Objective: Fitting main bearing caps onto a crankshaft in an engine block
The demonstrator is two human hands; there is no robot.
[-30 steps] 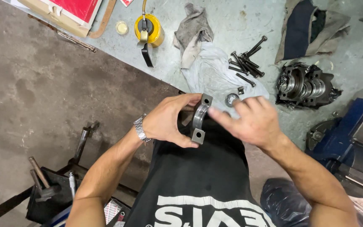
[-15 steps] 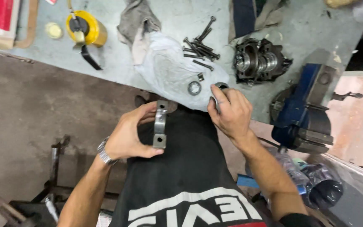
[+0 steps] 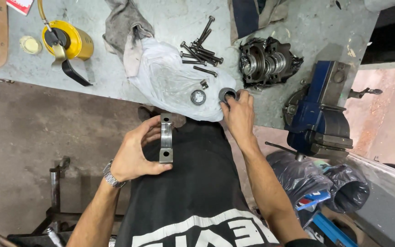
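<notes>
Workbench [image 3: 298, 27] ran across the top of the view, grey, scuffed. Blue bench vise [image 3: 318, 114] sat at the bench's right corner, apart from the hands. Crankshaft assy [image 3: 267, 61], oily and dark, lay on the bench just beyond the R hand. White plastic bag [image 3: 170, 82] was spread mid-bench w/ a grey rag [image 3: 122, 25] at its upper left. Yellow oil can [image 3: 67, 41] stood at the left, spout arm hanging down. Loose bolts [image 3: 200, 48] lay piled at the bag's top edge; a round bearing [image 3: 198, 97] and a small nut [image 3: 204, 84] sat on the bag.

Left hand [image 3: 133, 153] was closed around a steel bearing cap [image 3: 166, 138], thumb under the lower bolt ear, fingers wrapped on the left side. Cap was held upright in front of the black shirt, off the bench, over the floor.

Right hand [image 3: 238, 112] rested at the bench edge, fingertips pinched on a dark ring-shaped sleeve [image 3: 227, 94] sitting at the bag's right edge. Couldn't tell if it was lifted or flat on the bag.

Risks, as I judged: the cap was gripped one-handed w/ nothing below it, so an oily slip would drop it to the concrete and could nick the mating face. The sleeve was right at the bench edge on slick plastic; a loose pinch might roll it off. Grit from the rag or bag could foul either part.
</notes>
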